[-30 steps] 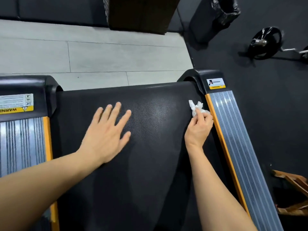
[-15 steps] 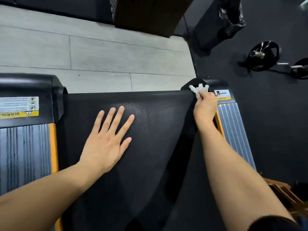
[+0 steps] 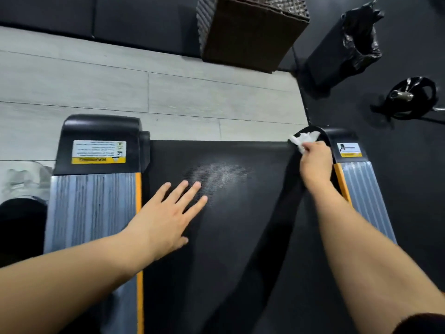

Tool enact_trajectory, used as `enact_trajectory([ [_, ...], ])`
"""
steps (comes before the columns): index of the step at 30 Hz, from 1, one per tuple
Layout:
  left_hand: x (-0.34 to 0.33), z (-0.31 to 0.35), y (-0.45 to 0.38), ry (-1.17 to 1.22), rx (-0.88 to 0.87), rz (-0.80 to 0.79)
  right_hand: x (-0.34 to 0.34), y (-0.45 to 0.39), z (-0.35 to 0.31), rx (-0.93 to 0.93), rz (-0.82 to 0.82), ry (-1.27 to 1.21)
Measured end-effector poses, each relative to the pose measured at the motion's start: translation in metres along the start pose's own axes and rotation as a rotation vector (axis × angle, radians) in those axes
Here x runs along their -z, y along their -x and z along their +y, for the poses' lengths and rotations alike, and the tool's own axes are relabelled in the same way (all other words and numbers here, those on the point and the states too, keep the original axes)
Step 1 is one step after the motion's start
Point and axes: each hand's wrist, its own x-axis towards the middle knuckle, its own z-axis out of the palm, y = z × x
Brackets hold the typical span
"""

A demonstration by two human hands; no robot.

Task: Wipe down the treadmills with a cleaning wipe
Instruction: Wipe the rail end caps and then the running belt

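Observation:
A treadmill fills the view, its black belt (image 3: 240, 201) running between two ribbed grey side rails (image 3: 94, 213) with orange edging. My left hand (image 3: 166, 218) lies flat on the belt with the fingers spread. My right hand (image 3: 315, 162) grips a crumpled white wipe (image 3: 304, 138) at the belt's far right corner, against the black end cap (image 3: 342, 136) of the right rail (image 3: 368, 196). Part of the wipe is hidden under my fingers.
Beyond the treadmill's end lies grey plank flooring (image 3: 144, 92). A brown woven box (image 3: 250, 32) and a black bin with a bag (image 3: 346, 44) stand at the back. A weight plate on a bar (image 3: 411, 95) lies on the black mat at the right.
My right hand has slid the wipe along the belt's right edge up to the far corner by the end cap. My left hand has stayed flat on the belt.

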Motion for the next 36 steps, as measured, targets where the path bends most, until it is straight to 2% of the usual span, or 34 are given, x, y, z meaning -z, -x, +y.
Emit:
enact_trajectory([
  [1, -0.003, -0.001, 0.005, 0.019, -0.002, 0.005, -0.001, 0.001, -0.001, -0.067, 0.025, -0.016],
  [3, -0.013, -0.004, 0.010, 0.082, 0.004, 0.064, -0.012, 0.014, -0.035, -0.066, 0.013, -0.099],
  [5, -0.024, -0.007, 0.013, 0.147, -0.005, 0.162, -0.022, 0.038, -0.098, 0.075, -0.054, -0.250],
  [9, -0.028, -0.010, 0.012, 0.127, -0.012, 0.180, -0.034, 0.110, -0.224, 0.437, -0.152, -0.481],
  [11, -0.027, -0.009, 0.011, 0.127, -0.023, 0.186, -0.031, 0.125, -0.245, 0.556, -0.141, -0.494],
  [14, -0.031, -0.007, 0.011, 0.145, -0.015, 0.208, -0.028, 0.103, -0.199, 0.616, -0.051, -0.402],
  [16, -0.028, -0.005, 0.012, 0.143, -0.007, 0.197, -0.026, 0.079, -0.146, 0.462, 0.026, -0.285],
  [18, -0.026, -0.004, 0.013, 0.144, -0.010, 0.178, -0.021, 0.062, -0.101, 0.237, 0.023, -0.212],
  [20, -0.023, -0.004, 0.012, 0.122, -0.005, 0.142, -0.023, 0.060, -0.090, 0.068, 0.032, -0.200],
  [21, -0.023, -0.003, 0.013, 0.124, -0.004, 0.123, -0.025, 0.065, -0.101, 0.043, 0.040, -0.227],
  [23, -0.021, -0.004, 0.014, 0.133, -0.001, 0.107, -0.031, 0.084, -0.148, 0.146, 0.016, -0.360],
  [25, -0.018, -0.004, 0.015, 0.135, 0.003, 0.109, -0.036, 0.108, -0.206, 0.370, -0.058, -0.488],
  [28, -0.011, -0.006, 0.016, 0.138, 0.009, 0.062, -0.034, 0.129, -0.259, 0.592, -0.170, -0.543],
  [32, -0.021, -0.010, 0.021, 0.164, -0.008, 0.135, -0.031, 0.111, -0.225, 0.734, -0.145, -0.460],
  [36, -0.021, -0.002, 0.004, 0.162, 0.045, 0.243, -0.033, 0.069, -0.134, 0.516, 0.013, -0.289],
])
